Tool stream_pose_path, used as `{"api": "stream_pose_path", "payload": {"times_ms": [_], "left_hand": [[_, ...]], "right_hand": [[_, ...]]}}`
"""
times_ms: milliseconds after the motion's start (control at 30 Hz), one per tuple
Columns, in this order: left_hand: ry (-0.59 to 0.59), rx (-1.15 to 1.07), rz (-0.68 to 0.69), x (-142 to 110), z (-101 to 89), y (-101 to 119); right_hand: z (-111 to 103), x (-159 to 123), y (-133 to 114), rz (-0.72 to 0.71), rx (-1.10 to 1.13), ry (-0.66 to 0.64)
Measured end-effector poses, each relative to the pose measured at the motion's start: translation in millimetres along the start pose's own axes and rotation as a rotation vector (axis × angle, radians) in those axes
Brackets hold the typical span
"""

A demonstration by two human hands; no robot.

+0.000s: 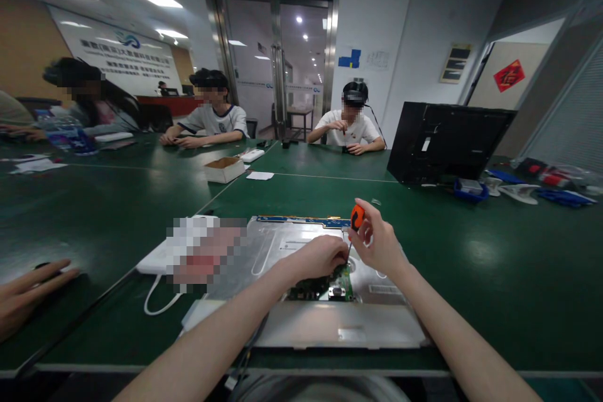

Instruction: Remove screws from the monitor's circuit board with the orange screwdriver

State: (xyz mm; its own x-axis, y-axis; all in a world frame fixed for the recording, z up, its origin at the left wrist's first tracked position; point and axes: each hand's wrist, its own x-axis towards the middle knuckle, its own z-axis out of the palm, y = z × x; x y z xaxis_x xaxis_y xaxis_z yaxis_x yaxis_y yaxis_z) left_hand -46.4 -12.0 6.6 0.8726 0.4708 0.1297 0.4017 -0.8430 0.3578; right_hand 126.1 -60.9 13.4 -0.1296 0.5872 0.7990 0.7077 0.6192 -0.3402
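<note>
A silver metal back panel (301, 251) of a monitor lies flat on the green table (471, 264) in front of me. A green circuit board (342, 282) sits in its middle. My right hand (379, 242) is closed round a screwdriver with an orange handle (357, 217), its tip pointing down at the board. My left hand (320, 257) rests curled on the panel beside the screwdriver tip, fingers pinched near the board; what they hold is hidden.
Another person's hand (28, 292) lies on the table at the left edge. A white cable (157, 301) and a blurred patch lie left of the panel. A black monitor (447, 141), a cardboard box (225, 169) and three seated people are farther back.
</note>
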Motion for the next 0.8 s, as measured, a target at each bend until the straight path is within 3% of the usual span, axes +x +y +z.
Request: {"api": "stream_pose_path", "payload": {"times_ms": [800], "left_hand": [[0.003, 0.017, -0.02, 0.3, 1.0, -0.4]], "right_hand": [[2.9, -0.8, 2.5, 0.001, 0.006, 0.027]]}}
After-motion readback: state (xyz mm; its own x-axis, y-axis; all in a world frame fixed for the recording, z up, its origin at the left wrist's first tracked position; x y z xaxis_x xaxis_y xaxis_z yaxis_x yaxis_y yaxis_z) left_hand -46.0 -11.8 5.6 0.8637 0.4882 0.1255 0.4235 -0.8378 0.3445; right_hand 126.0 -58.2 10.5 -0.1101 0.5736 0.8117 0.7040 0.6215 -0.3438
